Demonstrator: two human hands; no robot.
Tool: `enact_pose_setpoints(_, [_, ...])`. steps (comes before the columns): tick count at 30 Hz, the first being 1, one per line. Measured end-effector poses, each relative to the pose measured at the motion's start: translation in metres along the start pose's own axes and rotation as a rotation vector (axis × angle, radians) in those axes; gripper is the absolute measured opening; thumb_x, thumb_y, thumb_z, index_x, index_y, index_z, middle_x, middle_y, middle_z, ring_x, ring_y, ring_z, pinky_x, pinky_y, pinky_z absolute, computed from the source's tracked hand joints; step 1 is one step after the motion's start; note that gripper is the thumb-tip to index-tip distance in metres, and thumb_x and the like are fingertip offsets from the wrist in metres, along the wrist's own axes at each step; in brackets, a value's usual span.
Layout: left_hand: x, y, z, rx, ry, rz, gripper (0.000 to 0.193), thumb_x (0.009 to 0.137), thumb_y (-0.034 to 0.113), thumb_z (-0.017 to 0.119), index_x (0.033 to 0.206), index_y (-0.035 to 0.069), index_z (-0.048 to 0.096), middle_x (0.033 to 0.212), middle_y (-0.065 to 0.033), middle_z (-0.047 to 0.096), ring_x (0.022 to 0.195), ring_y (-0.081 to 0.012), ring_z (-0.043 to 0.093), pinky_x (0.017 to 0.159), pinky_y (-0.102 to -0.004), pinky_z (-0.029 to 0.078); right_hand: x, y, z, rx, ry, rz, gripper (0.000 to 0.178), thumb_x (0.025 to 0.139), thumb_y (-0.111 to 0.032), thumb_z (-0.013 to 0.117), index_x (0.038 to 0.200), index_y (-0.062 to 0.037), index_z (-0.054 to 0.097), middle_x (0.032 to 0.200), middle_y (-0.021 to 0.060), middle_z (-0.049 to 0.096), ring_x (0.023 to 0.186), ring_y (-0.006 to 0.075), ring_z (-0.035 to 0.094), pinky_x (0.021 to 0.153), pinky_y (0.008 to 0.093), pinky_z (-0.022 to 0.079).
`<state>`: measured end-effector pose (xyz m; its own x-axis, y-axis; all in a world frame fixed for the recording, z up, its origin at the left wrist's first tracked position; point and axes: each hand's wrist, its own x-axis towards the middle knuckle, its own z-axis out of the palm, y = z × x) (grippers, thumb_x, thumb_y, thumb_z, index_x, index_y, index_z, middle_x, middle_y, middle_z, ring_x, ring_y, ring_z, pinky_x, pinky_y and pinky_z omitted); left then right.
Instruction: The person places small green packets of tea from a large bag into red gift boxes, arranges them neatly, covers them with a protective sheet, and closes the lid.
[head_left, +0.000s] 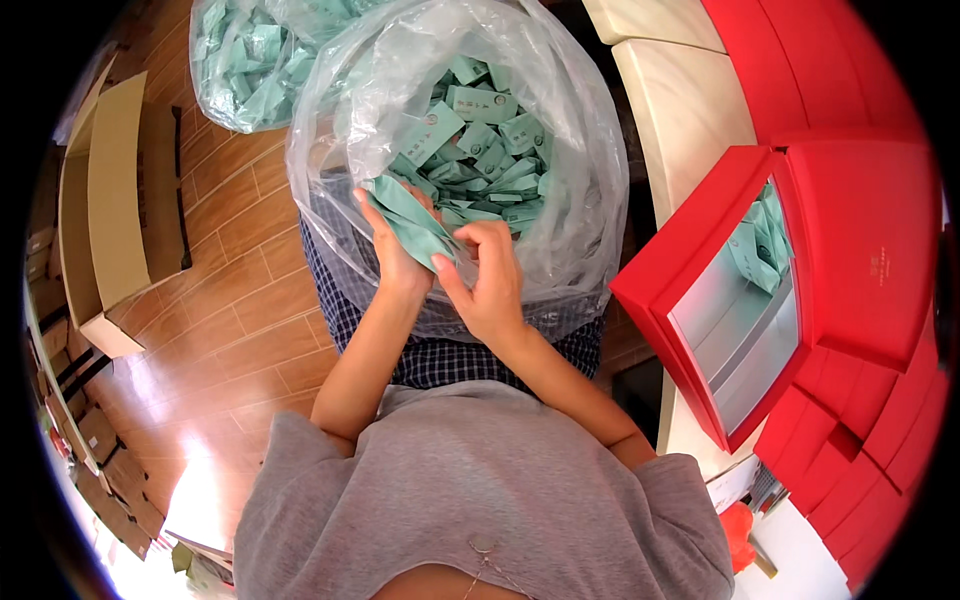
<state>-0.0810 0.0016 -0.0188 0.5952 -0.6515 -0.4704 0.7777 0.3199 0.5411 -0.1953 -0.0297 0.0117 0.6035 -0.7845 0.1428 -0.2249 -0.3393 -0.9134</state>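
A few pale green paper-like packets (408,222) lie stacked in my left hand (400,262), its fingers wrapped round them from beneath. At their lower right end is my right hand (492,285), with thumb and forefinger closing on the packets' edge from two sides. Both hands are over the near rim of a large clear plastic bag (585,120). Inside the bag is a heap of similar green packets (482,105) with dark print. The bag stands against my lap in dark checked cloth.
A second clear bag of green packets (245,70) sits at the far left. On the right, an open red box (680,260) with a silvery inside holds several green packets (765,240). More red boxes (830,60) are stacked there beside a cream seat (685,110). Left is an open cardboard box (115,200).
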Motion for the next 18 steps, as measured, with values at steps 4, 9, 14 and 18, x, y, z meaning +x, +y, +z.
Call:
enact_pose_setpoints(4, [-0.004, 0.003, 0.003, 0.192, 0.029, 0.070, 0.058, 0.091, 0.065, 0.036, 0.092, 0.009, 0.048, 0.073, 0.0000, 0.041, 0.068, -0.0141, 0.039, 0.061, -0.0272, 0.036, 0.005, -0.007, 0.001, -0.154, -0.009, -0.157, 0.040, 0.077, -0.022, 0.073, 0.108, -0.0036, 0.056, 0.102, 0.0136, 0.053, 0.088, 0.0292, 0.052, 0.076, 0.0385, 0.043])
enact_pose_setpoints(9, [-0.008, -0.002, 0.006, 0.132, 0.145, 0.040, 0.057, 0.092, 0.065, 0.036, 0.093, 0.009, 0.048, 0.071, 0.0003, 0.041, 0.066, -0.0138, 0.040, 0.060, -0.0278, 0.037, 0.006, -0.008, 0.010, -0.081, 0.024, -0.120, 0.031, 0.076, -0.021, 0.074, 0.098, -0.0040, 0.059, 0.108, 0.0125, 0.054, 0.093, 0.0290, 0.051, 0.081, 0.0393, 0.041])
enact_pose_setpoints(14, [-0.008, -0.008, -0.008, 0.035, 0.152, 0.008, 0.055, 0.092, 0.064, 0.036, 0.096, 0.010, 0.049, 0.072, 0.0004, 0.044, 0.066, -0.0142, 0.042, 0.061, -0.0278, 0.038, 0.004, 0.004, 0.017, 0.075, 0.051, -0.127, 0.022, 0.078, -0.014, 0.071, 0.094, -0.0039, 0.059, 0.112, 0.0129, 0.056, 0.091, 0.0287, 0.052, 0.082, 0.0383, 0.041])
enact_pose_setpoints(18, [-0.007, -0.012, -0.015, 0.041, 0.132, 0.035, 0.056, 0.095, 0.061, 0.032, 0.101, 0.008, 0.052, 0.080, -0.0030, 0.052, 0.072, -0.0158, 0.051, 0.065, -0.0289, 0.043, 0.002, 0.005, 0.013, 0.069, 0.011, -0.142, 0.012, 0.083, -0.008, 0.067, 0.091, -0.0009, 0.060, 0.113, 0.0134, 0.055, 0.093, 0.0247, 0.054, 0.083, 0.0340, 0.044])
